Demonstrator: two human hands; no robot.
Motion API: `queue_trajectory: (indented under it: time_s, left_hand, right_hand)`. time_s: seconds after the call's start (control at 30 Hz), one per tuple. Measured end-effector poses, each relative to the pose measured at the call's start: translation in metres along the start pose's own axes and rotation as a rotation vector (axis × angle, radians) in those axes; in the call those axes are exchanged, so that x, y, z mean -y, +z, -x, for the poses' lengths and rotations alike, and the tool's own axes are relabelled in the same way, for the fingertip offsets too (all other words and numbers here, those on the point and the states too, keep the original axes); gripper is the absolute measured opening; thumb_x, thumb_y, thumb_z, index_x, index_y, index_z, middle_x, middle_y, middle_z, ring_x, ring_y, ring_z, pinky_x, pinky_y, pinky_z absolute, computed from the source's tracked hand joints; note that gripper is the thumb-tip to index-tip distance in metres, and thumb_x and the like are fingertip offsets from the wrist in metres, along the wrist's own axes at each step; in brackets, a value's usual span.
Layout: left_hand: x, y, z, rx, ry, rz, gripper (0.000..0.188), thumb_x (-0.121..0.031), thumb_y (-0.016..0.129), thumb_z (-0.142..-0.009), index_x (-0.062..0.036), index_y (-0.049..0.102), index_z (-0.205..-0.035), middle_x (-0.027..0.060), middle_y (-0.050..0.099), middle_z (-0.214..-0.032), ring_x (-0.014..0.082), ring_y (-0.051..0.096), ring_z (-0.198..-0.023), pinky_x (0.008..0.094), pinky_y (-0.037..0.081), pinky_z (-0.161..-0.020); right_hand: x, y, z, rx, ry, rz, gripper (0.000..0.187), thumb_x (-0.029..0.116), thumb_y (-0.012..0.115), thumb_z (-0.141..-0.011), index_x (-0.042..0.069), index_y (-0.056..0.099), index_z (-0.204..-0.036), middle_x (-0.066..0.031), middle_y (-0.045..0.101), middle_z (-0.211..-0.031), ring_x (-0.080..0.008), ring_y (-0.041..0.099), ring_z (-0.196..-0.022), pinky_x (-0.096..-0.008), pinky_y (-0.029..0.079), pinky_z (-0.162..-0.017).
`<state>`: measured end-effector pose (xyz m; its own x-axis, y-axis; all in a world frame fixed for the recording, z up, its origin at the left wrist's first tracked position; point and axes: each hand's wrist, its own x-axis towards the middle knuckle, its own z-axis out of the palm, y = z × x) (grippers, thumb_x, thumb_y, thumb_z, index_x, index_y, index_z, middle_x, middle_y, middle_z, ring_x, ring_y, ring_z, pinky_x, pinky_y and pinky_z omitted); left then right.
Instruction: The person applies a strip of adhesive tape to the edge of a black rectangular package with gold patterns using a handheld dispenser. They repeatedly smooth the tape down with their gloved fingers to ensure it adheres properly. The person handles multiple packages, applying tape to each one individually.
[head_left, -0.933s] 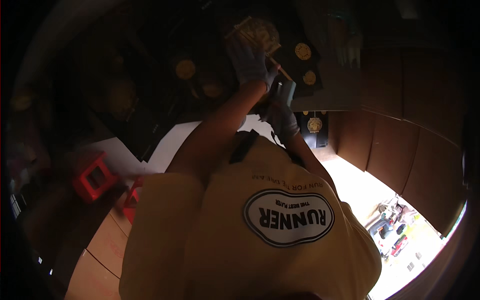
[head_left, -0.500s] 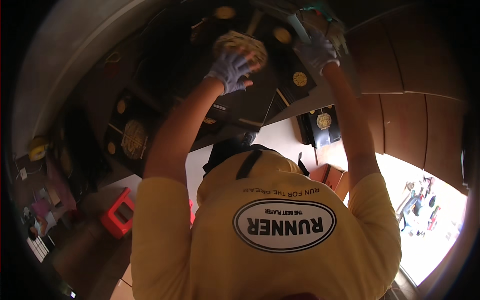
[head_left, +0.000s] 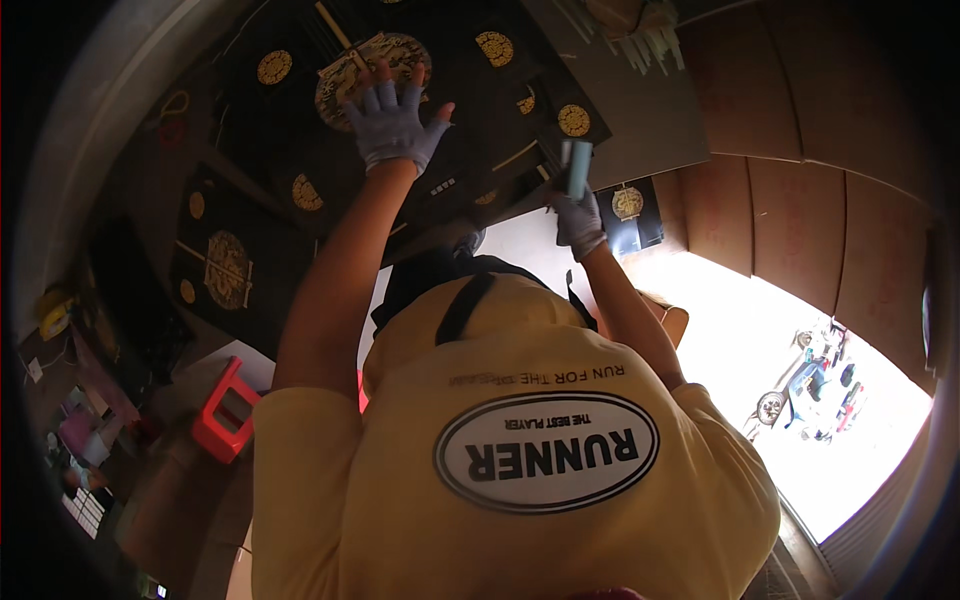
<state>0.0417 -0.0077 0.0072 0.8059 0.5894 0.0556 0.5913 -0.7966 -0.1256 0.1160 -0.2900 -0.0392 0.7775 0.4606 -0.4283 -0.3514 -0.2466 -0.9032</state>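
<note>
My left hand (head_left: 395, 128), in a grey glove with bare fingertips, lies with fingers spread on a large black printed board (head_left: 440, 130). Its fingertips rest on the board's gold round emblem (head_left: 376, 75). My right hand (head_left: 578, 222), gloved alike, is at the board's near right edge. It is closed around a small light-blue block-shaped tool (head_left: 577, 168), slightly blurred; the exact kind cannot be made out. More gold medallions mark the board's corners.
Another black board with gold emblems (head_left: 228, 268) lies to the left, and a similar stack (head_left: 630, 212) is at the right. Brown cartons (head_left: 720, 215) line the right side. Pale strips (head_left: 648, 40) lie at the far right. A red stool (head_left: 225, 410) stands at the lower left.
My right hand has come nearer and to the left, carrying the light-blue tool from the far right. My left hand has shifted left and farther out over the emblem.
</note>
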Motion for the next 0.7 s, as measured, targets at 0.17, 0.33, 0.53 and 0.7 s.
queue_trajectory:
  time_s: [0.17, 0.33, 0.53, 0.7]
  left_hand:
    - [-0.001, -0.003, 0.001, 0.012, -0.006, -0.064, 0.073, -0.072, 0.022, -0.083, -0.0329, 0.018, -0.144, 0.0114, 0.016, -0.15, 0.0318, 0.012, -0.138, 0.0566, 0.007, -0.108]
    - [-0.002, -0.003, 0.0, -0.034, -0.002, 0.006, 0.071, -0.072, 0.024, -0.083, -0.0323, 0.023, -0.142, 0.0116, 0.021, -0.147, 0.0318, 0.016, -0.137, 0.0559, 0.011, -0.107]
    - [-0.003, -0.007, 0.002, -0.068, -0.012, -0.038, 0.07, -0.071, 0.028, -0.082, -0.0317, 0.029, -0.14, 0.0115, 0.028, -0.143, 0.0305, 0.027, -0.129, 0.0543, 0.018, -0.104]
    - [-0.008, -0.017, -0.009, -0.046, 0.015, 0.052, 0.068, -0.071, 0.033, -0.081, -0.0312, 0.037, -0.136, 0.0111, 0.037, -0.134, 0.0291, 0.035, -0.118, 0.0512, 0.025, -0.097]
  right_hand:
    - [0.025, -0.008, -0.004, 0.128, 0.076, 0.166, 0.038, 0.005, 0.065, -0.072, 0.005, 0.053, -0.108, -0.0027, 0.056, -0.089, -0.0127, 0.053, -0.08, -0.026, 0.046, -0.071]
    - [0.018, 0.017, -0.001, 0.299, 0.161, 0.454, 0.045, 0.018, 0.07, -0.076, 0.001, 0.055, -0.114, -0.0095, 0.062, -0.099, -0.0171, 0.056, -0.09, -0.0278, 0.046, -0.081]
    - [0.017, 0.024, -0.014, 0.251, 0.09, 0.704, 0.043, 0.028, 0.072, -0.077, -0.002, 0.06, -0.105, -0.0115, 0.063, -0.086, -0.017, 0.059, -0.082, -0.0306, 0.048, -0.074]
    - [0.056, -0.03, -0.059, 0.276, 0.168, 0.573, 0.022, 0.023, 0.068, -0.078, 0.003, 0.063, -0.086, -0.0018, 0.06, -0.067, -0.008, 0.055, -0.057, -0.0243, 0.045, -0.051]
